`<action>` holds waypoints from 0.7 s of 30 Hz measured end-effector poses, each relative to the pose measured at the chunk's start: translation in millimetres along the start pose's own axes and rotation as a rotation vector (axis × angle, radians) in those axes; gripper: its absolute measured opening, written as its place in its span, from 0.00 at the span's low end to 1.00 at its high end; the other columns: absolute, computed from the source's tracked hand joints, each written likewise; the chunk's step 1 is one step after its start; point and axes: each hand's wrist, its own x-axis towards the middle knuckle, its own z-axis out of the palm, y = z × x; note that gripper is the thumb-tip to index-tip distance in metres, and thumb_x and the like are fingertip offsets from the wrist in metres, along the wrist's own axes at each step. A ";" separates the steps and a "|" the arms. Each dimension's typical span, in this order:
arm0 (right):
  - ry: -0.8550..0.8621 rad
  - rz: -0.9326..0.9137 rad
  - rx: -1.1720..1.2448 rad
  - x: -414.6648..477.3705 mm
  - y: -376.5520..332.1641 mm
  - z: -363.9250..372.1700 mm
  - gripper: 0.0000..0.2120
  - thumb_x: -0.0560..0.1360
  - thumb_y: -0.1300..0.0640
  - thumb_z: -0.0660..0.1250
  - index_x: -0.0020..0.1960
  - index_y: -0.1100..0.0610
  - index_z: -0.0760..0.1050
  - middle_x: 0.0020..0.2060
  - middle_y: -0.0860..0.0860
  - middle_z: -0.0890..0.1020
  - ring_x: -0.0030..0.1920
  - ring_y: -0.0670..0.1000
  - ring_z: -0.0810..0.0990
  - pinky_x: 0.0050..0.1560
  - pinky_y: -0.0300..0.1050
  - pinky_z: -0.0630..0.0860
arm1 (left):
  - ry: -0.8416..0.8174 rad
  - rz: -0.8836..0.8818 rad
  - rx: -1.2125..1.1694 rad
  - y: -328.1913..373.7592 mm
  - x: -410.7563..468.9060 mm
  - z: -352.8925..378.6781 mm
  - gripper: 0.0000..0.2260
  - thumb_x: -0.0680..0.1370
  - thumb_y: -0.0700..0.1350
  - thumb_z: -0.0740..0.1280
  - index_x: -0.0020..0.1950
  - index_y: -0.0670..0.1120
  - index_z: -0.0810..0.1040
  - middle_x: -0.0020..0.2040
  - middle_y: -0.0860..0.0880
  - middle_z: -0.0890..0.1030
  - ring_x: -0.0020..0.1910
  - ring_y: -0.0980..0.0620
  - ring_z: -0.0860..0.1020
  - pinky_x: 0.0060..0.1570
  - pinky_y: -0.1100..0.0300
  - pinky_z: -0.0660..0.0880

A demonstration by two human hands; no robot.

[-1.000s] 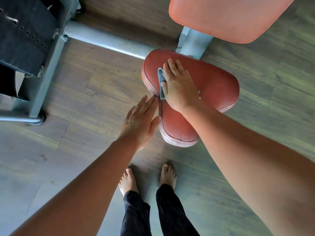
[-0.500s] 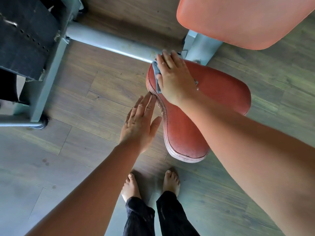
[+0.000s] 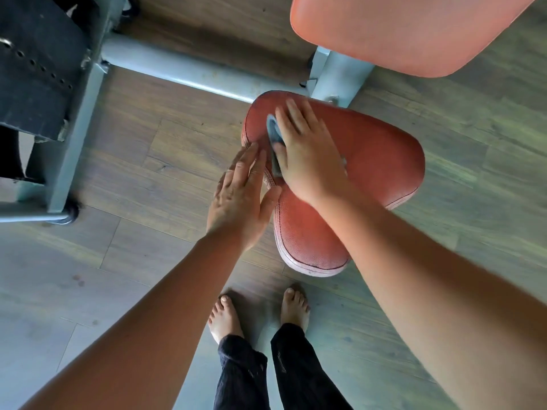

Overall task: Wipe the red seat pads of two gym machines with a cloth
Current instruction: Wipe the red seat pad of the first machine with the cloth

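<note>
- The right hand [image 3: 307,152], fingers flat, pressed a blue cloth [image 3: 273,133] onto the red seat pad [image 3: 376,152], at its far left.
- The left hand [image 3: 239,199], fingers straight, touched the pad's left edge.
- Wiping seemed under way; next, the cloth probably needed sweeping rightward.

Floor [image 3: 148,161]: wood-look planks, brown-grey, seams running in staggered rows. Paler, washed-out tone at lower left; greenish cast at right. A few small dark spots [image 3: 78,281] at lower left.

Grey metal tube [image 3: 183,72] lies low across the floor, upper centre, and meets a grey upright post [image 3: 337,75].

Upper left: black weight stack [image 3: 35,69] with a row of pin holes, set in a grey frame leg [image 3: 74,137] that ends in a dark foot [image 3: 72,213] on the floor.

Light: soft, diffuse; faint shadow under the tube.
</note>
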 end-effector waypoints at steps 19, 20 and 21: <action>0.023 0.078 0.036 -78.7 13.9 3.7 0.26 0.82 0.51 0.56 0.79 0.56 0.64 0.80 0.54 0.64 0.81 0.58 0.59 0.76 0.63 0.62 | 0.032 0.035 -0.009 22.4 9.1 -0.6 0.27 0.84 0.54 0.50 0.83 0.49 0.59 0.84 0.52 0.55 0.83 0.52 0.51 0.80 0.45 0.54; 0.017 0.124 0.030 -58.8 23.0 2.1 0.27 0.82 0.51 0.56 0.80 0.56 0.63 0.81 0.54 0.62 0.81 0.58 0.57 0.77 0.63 0.61 | 0.017 0.036 0.020 23.4 8.9 -2.2 0.27 0.84 0.54 0.50 0.83 0.50 0.58 0.84 0.52 0.54 0.83 0.52 0.50 0.80 0.45 0.52; 0.003 0.187 0.040 -45.2 29.1 0.3 0.27 0.83 0.51 0.55 0.80 0.56 0.60 0.82 0.54 0.60 0.82 0.58 0.55 0.78 0.63 0.59 | 0.005 0.032 0.040 24.5 9.2 -3.4 0.26 0.84 0.54 0.51 0.83 0.50 0.57 0.84 0.52 0.53 0.83 0.53 0.49 0.81 0.45 0.50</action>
